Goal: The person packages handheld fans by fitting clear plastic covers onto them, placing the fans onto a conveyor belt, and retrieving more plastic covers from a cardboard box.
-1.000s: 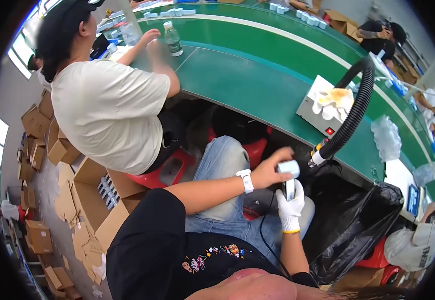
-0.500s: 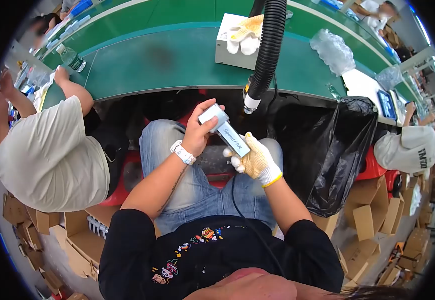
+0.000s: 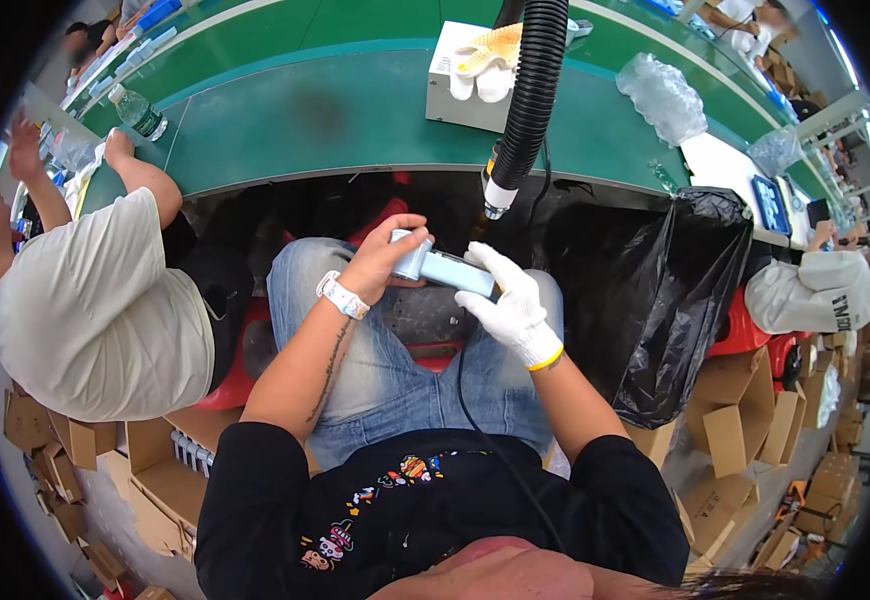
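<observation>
A light blue handheld fan (image 3: 445, 270) lies across both my hands above my lap. My bare left hand (image 3: 382, 262), with a white watch on the wrist, is closed round its wider end. At the other end, the narrow handle sits between the thumb and fingers of my right hand (image 3: 508, 303), which wears a white glove with a yellow cuff edge. Just beyond the fan, the metal-tipped nozzle (image 3: 498, 200) of a black corrugated hose (image 3: 537, 95) hangs down. A dark cable runs from near my lap over my shirt.
On the green bench (image 3: 285, 125) stand a grey box (image 3: 460, 105) with gloves on top, a water bottle (image 3: 139, 112) and clear plastic bags (image 3: 663, 98). A black bag (image 3: 655, 300) hangs at the right. A person in a pale shirt (image 3: 105, 310) sits at the left; cartons (image 3: 730, 410) lie behind.
My view has swung right since the first frame. Over the last half second the fan has turned closer to level, its printed side no longer showing, and my gloved hand has moved slightly up and right.
</observation>
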